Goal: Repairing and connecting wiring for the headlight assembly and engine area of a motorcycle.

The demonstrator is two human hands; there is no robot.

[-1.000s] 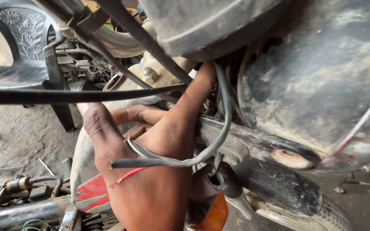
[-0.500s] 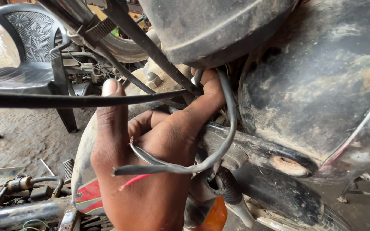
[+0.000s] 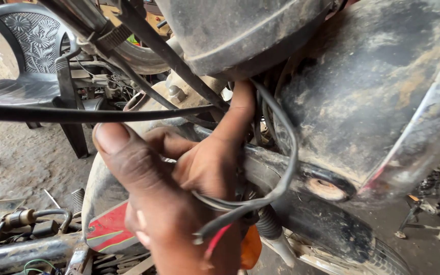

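One hand (image 3: pixel 179 203) in view, which side I cannot tell: its forefinger (image 3: pixel 238 114) points up into the gap under the dusty black tank (image 3: pixel 373 102), thumb (image 3: pixel 120 153) held wide, other fingers curled, apparently to feel along the wiring behind the frame tube (image 3: pixel 276 170). A bundle of grey wires (image 3: pixel 286 168) loops down from that gap and drapes across the hand, with one red wire (image 3: pixel 219 238) showing beside it, loose ends hanging free. Counted nearby: one plastic chair (image 3: pixel 24 76), one orange indicator lamp (image 3: pixel 250 247), one black cable (image 3: pixel 77 114) crossing in front.
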